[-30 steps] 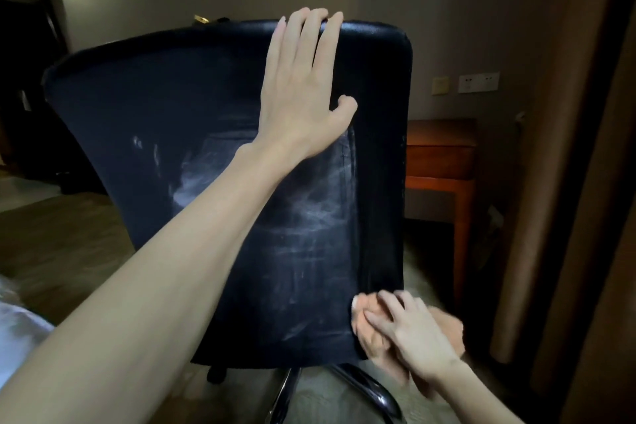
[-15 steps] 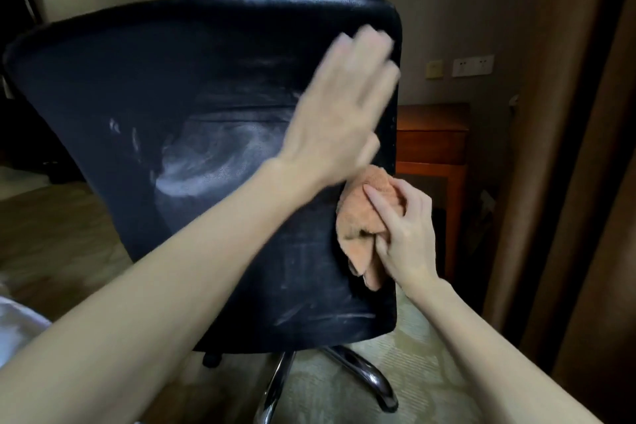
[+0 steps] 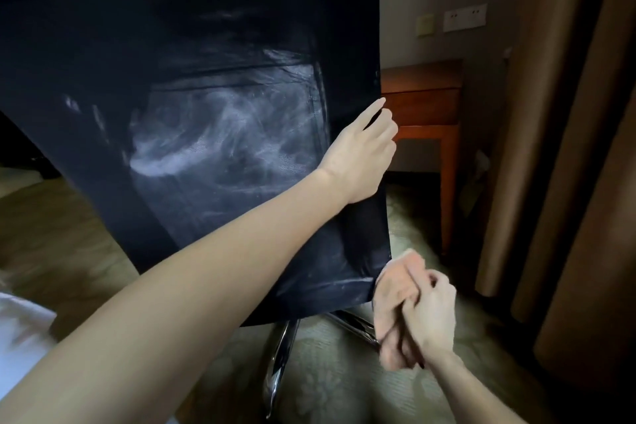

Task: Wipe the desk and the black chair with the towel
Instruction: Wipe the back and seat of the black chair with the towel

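Left hand: moved off top rim, now gripping chair edge.
Right hand: clutching towel, dropped to lower corner (smears remain).

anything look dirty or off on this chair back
Yes: whitish, dusty-looking smears swirl across the middle of the black chair back, with thinner streaks near its lower edge. The towel, gripped in the right hand, is at the lower right corner.

White wall sockets sit beside a yellowish plate, brown curtains at right, over patterned carpet.
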